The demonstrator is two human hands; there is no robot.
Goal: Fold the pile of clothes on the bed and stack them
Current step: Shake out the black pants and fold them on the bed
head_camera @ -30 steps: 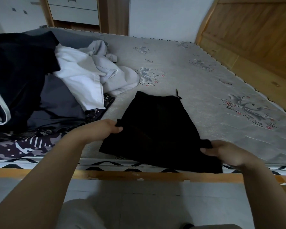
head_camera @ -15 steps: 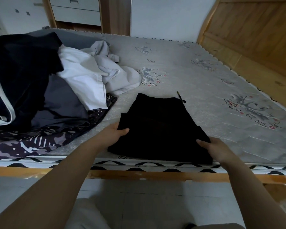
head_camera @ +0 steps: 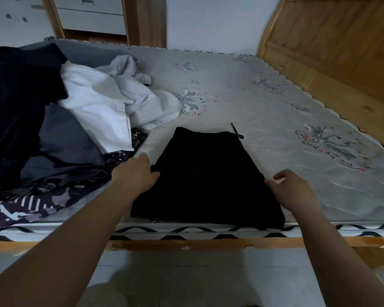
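A black garment (head_camera: 206, 173) lies folded on the grey mattress (head_camera: 264, 111), close to the front edge. A black drawstring (head_camera: 237, 131) sticks out at its far right corner. My left hand (head_camera: 136, 173) grips the left end of the folded-over edge, thumb on top. My right hand (head_camera: 290, 188) pinches the right end of the same edge with curled fingers. The unfolded pile (head_camera: 53, 120) sits to the left: a black piece, a white shirt (head_camera: 95, 103), a light grey garment (head_camera: 146, 100), dark grey cloth and a patterned fabric (head_camera: 27, 202).
A wooden headboard (head_camera: 341, 52) rises along the bed's right side. White drawers (head_camera: 91, 16) and a wall stand behind the bed. The wooden bed rail (head_camera: 208, 243) runs along the front, with pale floor below it.
Both hands carried the near edge of the black garment away from me and laid it over the far half. The garment now looks shorter and thicker.
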